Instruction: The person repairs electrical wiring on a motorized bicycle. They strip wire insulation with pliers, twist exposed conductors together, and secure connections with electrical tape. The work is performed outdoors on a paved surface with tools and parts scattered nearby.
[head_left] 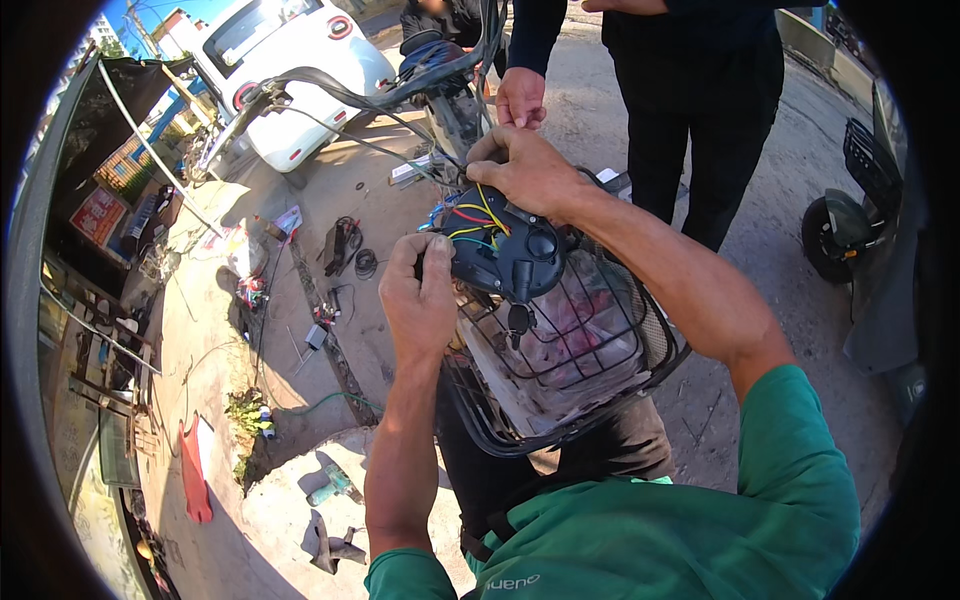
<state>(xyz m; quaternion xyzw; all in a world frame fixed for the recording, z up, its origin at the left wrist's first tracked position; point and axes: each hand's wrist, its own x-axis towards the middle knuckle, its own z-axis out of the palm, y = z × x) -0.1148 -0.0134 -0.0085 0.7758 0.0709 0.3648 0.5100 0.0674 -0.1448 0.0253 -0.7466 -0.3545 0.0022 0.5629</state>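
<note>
A black plastic housing (pixel 535 255) with red, yellow and blue wires (pixel 480 215) at its open side sits above a black wire basket (pixel 600 340). A key (pixel 520 320) hangs from its near side. My left hand (pixel 418 295) is closed on the housing's left end, thumb on top beside the wires. At the far edge, my right hand (pixel 530 175) has its fingers pinched together by the wires; what lies between them is hidden. Behind the housing rise the bike's handlebar (pixel 350 95) and its cables. The basket holds clear plastic bags (pixel 580 330).
A person in dark clothes (pixel 690 90) stands just beyond my right hand, one hand (pixel 522 98) hanging close to it. A white car (pixel 290 75) is parked behind. Left on the ground lie a green power drill (pixel 335 482), a red strip (pixel 194 470) and cables. Another vehicle (pixel 880 230) stands right.
</note>
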